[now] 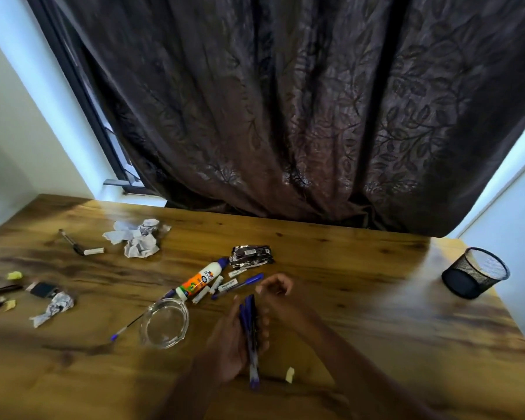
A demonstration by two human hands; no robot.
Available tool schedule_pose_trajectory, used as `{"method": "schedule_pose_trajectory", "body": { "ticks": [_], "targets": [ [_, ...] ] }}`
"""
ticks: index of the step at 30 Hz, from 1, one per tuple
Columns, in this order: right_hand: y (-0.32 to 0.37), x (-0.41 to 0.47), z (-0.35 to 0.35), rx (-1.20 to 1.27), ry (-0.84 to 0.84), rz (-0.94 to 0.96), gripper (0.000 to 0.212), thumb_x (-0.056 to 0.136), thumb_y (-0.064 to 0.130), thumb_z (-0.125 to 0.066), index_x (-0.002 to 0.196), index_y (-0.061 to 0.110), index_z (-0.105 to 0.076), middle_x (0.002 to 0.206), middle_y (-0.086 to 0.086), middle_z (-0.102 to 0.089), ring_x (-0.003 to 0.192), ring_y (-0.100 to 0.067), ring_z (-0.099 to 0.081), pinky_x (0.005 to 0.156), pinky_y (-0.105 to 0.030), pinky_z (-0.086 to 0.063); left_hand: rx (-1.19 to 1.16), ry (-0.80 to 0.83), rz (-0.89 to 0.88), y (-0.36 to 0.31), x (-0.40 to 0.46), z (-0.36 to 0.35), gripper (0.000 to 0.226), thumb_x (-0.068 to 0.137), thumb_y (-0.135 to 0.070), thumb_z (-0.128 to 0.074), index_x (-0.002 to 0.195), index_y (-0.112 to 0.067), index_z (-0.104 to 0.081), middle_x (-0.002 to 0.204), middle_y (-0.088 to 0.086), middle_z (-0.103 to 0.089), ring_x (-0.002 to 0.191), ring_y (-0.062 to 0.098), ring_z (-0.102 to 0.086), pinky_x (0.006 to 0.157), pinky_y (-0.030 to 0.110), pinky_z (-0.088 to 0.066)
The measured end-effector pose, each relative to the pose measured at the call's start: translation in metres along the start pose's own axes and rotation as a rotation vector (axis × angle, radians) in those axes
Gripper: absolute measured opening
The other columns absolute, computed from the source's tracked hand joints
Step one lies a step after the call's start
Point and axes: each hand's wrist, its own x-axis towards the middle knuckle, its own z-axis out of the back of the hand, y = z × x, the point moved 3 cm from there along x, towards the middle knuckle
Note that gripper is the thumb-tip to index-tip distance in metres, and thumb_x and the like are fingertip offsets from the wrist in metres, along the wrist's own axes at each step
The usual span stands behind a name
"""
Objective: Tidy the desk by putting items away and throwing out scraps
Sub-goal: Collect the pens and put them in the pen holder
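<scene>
The left hand (234,338) grips a bundle of blue pens (250,334) near the middle of the bench's near edge, fingers curled round the barrels, caps pointing away. The right hand (275,287) hovers just beyond the bundle's far end, fingers loosely curled and holding nothing.

The pens look light, stiff and smooth, so a loose bundle would likely slip or fan out; a grip round the middle of the barrels seems safest, with the other hand squaring the ends. 1 more blue pen (240,284) lies just ahead of the right hand, beside the glue bottle (202,277); its thin barrel would suit a fingertip pinch at mid-length.

The black mesh cup (476,272) stands near the bench's right edge, well apart from both hands. It is probably light and may tip if pens drop in at a slant.

Crumpled paper (141,241), toward the far left corner, would be soft and nearly weightless.
</scene>
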Motion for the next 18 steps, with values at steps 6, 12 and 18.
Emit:
{"method": "schedule_pose_trajectory", "body": {
  "ticks": [6, 12, 18],
  "targets": [
    [0.002, 0.027, -0.026, -0.441, -0.122, 0.154, 0.022, 0.096, 0.023, -0.066, 0.117, 0.027, -0.069, 0.112, 0.009, -0.071, 0.094, -0.005, -0.065, 0.077, -0.025, -0.055, -0.081, -0.008, -0.004, -0.007, -0.013, 0.044, 0.071, 0.101, -0.059, -0.046, 0.132, 0.003, -0.066, 0.084, 0.011, -0.064, 0.069, 0.023, -0.060, 0.068, 0.038, -0.051],
    [-0.006, 0.053, -0.046, -0.808, -0.116, 0.165, 0.037, 0.100, 0.015, -0.056, 0.135, 0.026, -0.061, 0.135, -0.004, -0.043, 0.120, -0.024, -0.052, 0.079, -0.030, -0.048, -0.110, 0.019, -0.056, -0.018, -0.031, 0.076, 0.069, 0.101, -0.054, -0.048, 0.133, 0.006, -0.062, 0.087, 0.011, -0.063, 0.071, 0.022, -0.060, 0.067, 0.038, -0.053],
    [-0.008, 0.050, -0.023, -0.784, -0.085, 0.218, 0.024, 0.089, 0.015, -0.071, 0.091, 0.037, -0.063, 0.108, 0.010, -0.055, 0.105, -0.012, -0.053, 0.075, -0.027, -0.052, -0.103, 0.011, -0.044, -0.026, -0.035, 0.090, 0.069, 0.103, -0.054, -0.047, 0.135, 0.005, -0.061, 0.088, 0.011, -0.064, 0.073, 0.023, -0.058, 0.068, 0.038, -0.053]
  ]
}}
